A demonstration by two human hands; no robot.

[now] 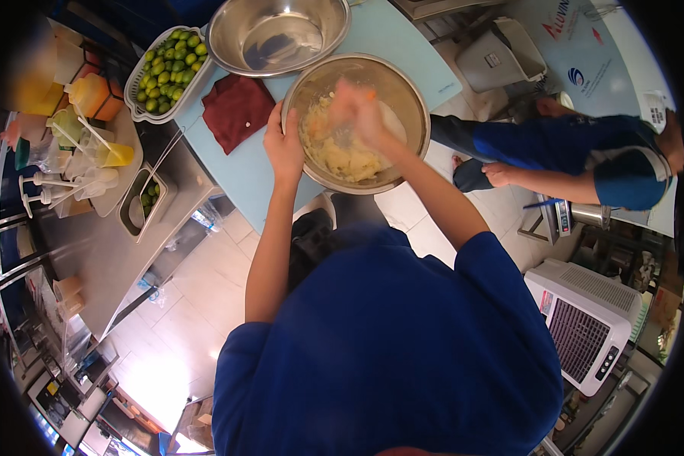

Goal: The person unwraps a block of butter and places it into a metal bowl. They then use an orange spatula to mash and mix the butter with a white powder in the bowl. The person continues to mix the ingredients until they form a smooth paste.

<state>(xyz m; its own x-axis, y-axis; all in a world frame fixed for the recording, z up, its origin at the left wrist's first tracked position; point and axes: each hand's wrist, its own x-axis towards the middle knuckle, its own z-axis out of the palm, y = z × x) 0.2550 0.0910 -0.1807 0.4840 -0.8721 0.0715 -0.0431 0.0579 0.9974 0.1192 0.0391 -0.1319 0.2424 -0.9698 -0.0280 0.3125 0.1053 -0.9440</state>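
A wide metal mixing bowl (417, 122) stands tilted at the near edge of a pale blue table. My left hand (283, 142) grips its left rim, thumb on the inside. Inside the bowl lies a lumpy, pale yellow mash (347, 162), with a whitish, smoother patch on its right. Over the mash, my right hand (359, 111) is blurred by motion. Small orange patches show beside it; whether it holds a tool cannot be told. A dark red cloth (236, 111) lies left of the bowl, with a small whitish crumb on it.
A larger steel basin (279, 34) stands behind the bowl, beside a white basket (142, 117) of green citrus fruit. Sauce bottles and pump dispensers crowd the left counter. Another person (553, 148) is at the right, near a grey bin (499, 60) and an air cooler (584, 325).
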